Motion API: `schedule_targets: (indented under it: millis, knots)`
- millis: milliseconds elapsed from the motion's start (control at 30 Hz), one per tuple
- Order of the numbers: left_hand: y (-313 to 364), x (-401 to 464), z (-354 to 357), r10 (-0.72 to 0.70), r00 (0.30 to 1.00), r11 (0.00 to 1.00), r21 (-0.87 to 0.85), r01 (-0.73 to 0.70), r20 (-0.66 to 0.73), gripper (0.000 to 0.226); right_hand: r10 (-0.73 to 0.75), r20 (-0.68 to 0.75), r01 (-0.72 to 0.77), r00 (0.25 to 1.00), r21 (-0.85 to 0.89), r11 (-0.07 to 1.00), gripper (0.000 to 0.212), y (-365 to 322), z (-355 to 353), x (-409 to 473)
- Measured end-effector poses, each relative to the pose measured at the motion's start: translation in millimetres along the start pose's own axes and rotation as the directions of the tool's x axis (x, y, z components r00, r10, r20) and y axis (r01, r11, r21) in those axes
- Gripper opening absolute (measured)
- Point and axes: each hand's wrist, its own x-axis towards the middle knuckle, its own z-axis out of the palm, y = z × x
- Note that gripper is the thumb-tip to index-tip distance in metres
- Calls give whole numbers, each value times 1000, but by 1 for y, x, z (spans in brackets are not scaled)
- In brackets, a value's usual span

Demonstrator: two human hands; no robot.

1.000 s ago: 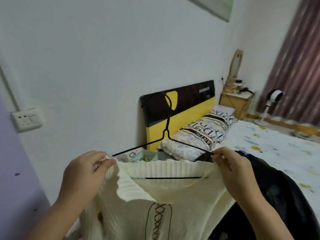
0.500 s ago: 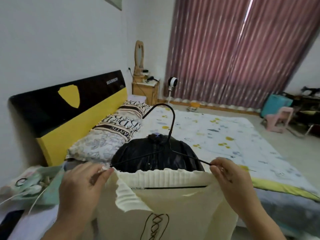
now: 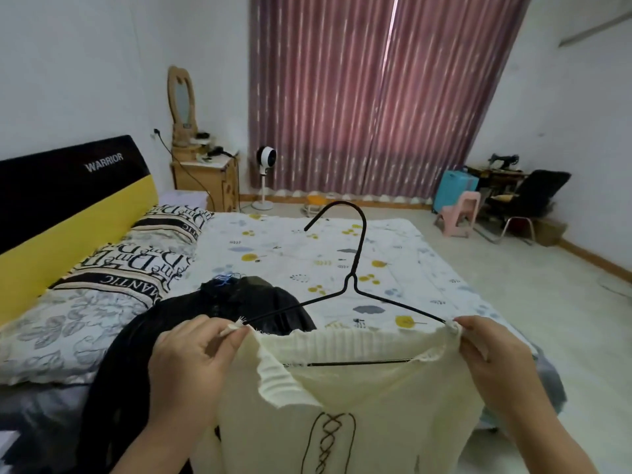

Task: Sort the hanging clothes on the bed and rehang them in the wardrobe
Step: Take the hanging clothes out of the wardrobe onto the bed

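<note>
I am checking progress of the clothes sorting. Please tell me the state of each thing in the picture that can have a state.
cream sweater: on the hanger, held up
black wire hanger: upright, inside the sweater's neckline
left hand: pinches the sweater's left shoulder
right hand: pinches the right shoulder
black garment: lying on the bed
curtains: drawn closed

Sweater [image 3: 359,405] hem below the frame's bottom edge

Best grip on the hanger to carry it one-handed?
Take the hanger at the twisted neck under the hook, from above. The hook stands upright and bare; both hands pinch the sweater at the shoulder ends.
</note>
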Motion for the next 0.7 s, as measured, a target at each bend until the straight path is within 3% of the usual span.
schedule_targets:
  millis: [200,333,433,700]
  knots:
    - [15,41,78,56,987,995,-94,-42,148,36,106,-94,-116,990,-114,987,25,52,-2,31]
    - [19,78,134,65,970,985,-173,-24,233,42,188,-153,-215,970,-186,959,11,76,5,64]
    - [22,113,176,89,948,977,-213,-23,305,49,252,-150,-285,956,-272,919,13,95,13,91]
    - [34,187,278,124,898,969,-244,-19,422,35,317,-203,-374,927,-409,832,12,139,29,169]
